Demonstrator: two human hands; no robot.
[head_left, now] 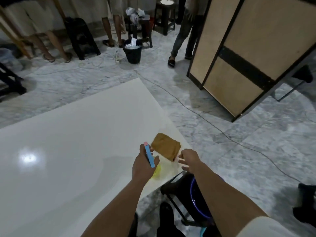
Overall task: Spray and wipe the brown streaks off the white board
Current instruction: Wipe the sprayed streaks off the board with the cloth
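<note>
The left hand (pixel 143 165) grasps a blue spray bottle (pixel 149 155) above the white board (pixel 68 142). The right hand (pixel 189 159) reaches, fingers spread, toward a brown cloth (pixel 166 146) at the bottle's two o'clock.

This looks like a workshop. Big wood panels (pixel 242 53) lean on a marble floor (pixel 222 151). Stools (pixel 165 16), cables (pixel 213 127) and a full trash bin (pixel 133 51) stand around.

One view only, from the camera on my head; it looks forward and steeply down over my forearms; my left hand (pixel 144 165) and right hand (pixel 189 160) sit near, low of centre; the white board (pixel 71 139) fills the lower left; the marble floor (pixel 222 134) recedes ahead; wide-angle lens bends the edges; no second view to compare.
</note>
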